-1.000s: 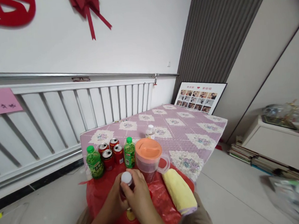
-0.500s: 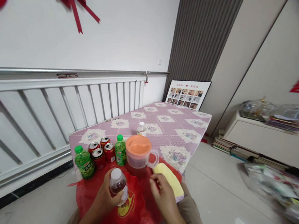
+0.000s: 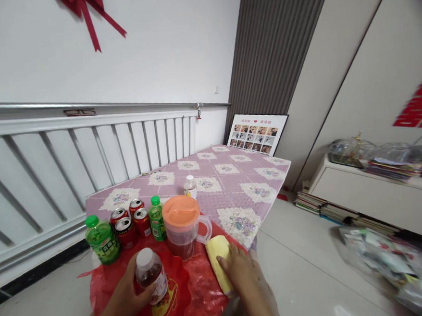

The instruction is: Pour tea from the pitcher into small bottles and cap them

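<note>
My left hand [image 3: 133,288] is wrapped round a small clear bottle [image 3: 151,275] with a white cap and dark liquid, upright over the red scalloped tray [image 3: 179,280]. My right hand [image 3: 240,269] has its thumb and fingers closed on a folded yellow cloth [image 3: 217,254] at the table's right edge. Between and beyond my hands stands a clear plastic pitcher [image 3: 182,232] with an orange lid and reddish-brown liquid. To its left are a small green bottle [image 3: 157,222], several red cans [image 3: 126,233] with their tops up, and a larger green bottle [image 3: 103,242].
Another white-capped bottle [image 3: 190,186] stands behind the pitcher. A red plastic sheet [image 3: 208,283] lies over the near part of the flowered tablecloth [image 3: 231,185]. A radiator [image 3: 123,149] runs along the left wall. A photo board [image 3: 258,133] leans at the far end.
My right hand has moved from beside the yellow cloth onto it and closed on it. My left hand keeps hold of the bottle. The view has turned slightly right.
</note>
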The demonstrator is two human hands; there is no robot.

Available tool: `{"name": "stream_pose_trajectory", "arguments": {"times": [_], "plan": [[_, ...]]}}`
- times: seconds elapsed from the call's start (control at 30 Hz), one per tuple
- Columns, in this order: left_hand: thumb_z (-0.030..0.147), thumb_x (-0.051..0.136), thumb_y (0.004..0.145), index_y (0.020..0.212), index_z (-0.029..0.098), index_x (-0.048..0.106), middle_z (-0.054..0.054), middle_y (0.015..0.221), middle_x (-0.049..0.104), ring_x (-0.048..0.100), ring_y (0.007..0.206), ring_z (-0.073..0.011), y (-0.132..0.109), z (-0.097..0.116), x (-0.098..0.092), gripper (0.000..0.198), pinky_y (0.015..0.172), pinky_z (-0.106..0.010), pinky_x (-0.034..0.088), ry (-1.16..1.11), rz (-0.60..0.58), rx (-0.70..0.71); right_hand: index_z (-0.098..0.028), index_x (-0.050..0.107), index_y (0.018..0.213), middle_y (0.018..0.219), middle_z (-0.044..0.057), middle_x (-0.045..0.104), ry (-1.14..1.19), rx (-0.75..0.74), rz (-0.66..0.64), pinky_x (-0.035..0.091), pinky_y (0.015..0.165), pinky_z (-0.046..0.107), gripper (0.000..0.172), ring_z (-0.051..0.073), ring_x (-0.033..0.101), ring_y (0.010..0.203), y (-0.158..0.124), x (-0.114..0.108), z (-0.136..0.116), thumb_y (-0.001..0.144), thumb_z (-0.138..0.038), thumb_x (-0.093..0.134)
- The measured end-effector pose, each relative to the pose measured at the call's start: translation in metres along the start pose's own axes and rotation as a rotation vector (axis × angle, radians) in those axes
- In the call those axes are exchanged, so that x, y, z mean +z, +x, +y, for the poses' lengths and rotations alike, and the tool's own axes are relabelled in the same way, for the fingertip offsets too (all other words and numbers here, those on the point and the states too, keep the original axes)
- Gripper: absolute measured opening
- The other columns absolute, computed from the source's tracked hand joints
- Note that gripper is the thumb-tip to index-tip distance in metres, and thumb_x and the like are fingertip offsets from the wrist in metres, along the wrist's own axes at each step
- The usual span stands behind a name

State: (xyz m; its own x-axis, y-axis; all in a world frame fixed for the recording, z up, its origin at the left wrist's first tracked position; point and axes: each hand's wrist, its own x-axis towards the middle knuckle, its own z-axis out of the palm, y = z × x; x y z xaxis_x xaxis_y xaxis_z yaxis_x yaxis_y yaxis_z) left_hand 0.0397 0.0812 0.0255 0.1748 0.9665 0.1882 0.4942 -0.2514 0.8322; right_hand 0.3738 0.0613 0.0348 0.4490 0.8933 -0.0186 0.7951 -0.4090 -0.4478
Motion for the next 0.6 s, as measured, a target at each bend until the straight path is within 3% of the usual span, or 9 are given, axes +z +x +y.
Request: {"name": "stream_pose_trajectory", "arguments": {"times": [0.23, 0.37, 0.5, 0.6], "plan": [[0.033, 0.074, 0.066, 0.138, 0.019, 0.039, -0.014, 0.136, 0.058, 0.060, 0.121, -0.0331, -0.006, 0.008, 0.002, 0.081, 0.103, -0.048, 0.050, -0.116, 0.113, -0.042, -0.007, 0.054, 0.132, 0.130, 0.022, 0.062, 0.221, -0.025, -0.043, 0.041, 0.103, 0.043, 0.062, 0.034, 0.057, 0.123, 0.010, 0.004, 0.003, 0.073, -0.024, 0.064], [0.039, 0.078, 0.065, 0.138, 0.019, 0.038, -0.017, 0.142, 0.051, 0.055, 0.125, -0.0349, -0.011, 0.007, 0.007, 0.085, 0.104, -0.051, 0.048, -0.204, 0.173, -0.077, -0.008, 0.058, 0.128, 0.128, 0.019, 0.064, 0.429, -0.023, -0.020, 0.042, 0.104, 0.042, 0.058, 0.033, 0.058, 0.122, 0.000, -0.010, 0.007, 0.074, -0.031, 0.061], [0.043, 0.079, 0.061, 0.135, 0.019, 0.043, -0.017, 0.140, 0.052, 0.054, 0.126, -0.0365, -0.016, 0.003, 0.014, 0.086, 0.104, -0.052, 0.047, -0.225, 0.205, -0.118, -0.012, 0.055, 0.129, 0.114, 0.016, 0.072, 0.682, 0.014, -0.074, 0.056, 0.081, 0.039, 0.060, 0.031, 0.071, 0.098, -0.025, -0.031, 0.014, 0.082, -0.049, 0.053], [0.049, 0.075, 0.065, 0.137, 0.019, 0.040, -0.017, 0.141, 0.049, 0.053, 0.125, -0.0379, -0.022, 0.006, 0.010, 0.086, 0.102, -0.056, 0.048, -0.178, 0.317, -0.118, -0.018, 0.049, 0.135, 0.110, 0.013, 0.074, 1.110, 0.126, -0.221, 0.057, 0.063, 0.036, 0.066, 0.030, 0.074, 0.084, -0.048, -0.044, 0.016, 0.082, -0.057, 0.057]]}}
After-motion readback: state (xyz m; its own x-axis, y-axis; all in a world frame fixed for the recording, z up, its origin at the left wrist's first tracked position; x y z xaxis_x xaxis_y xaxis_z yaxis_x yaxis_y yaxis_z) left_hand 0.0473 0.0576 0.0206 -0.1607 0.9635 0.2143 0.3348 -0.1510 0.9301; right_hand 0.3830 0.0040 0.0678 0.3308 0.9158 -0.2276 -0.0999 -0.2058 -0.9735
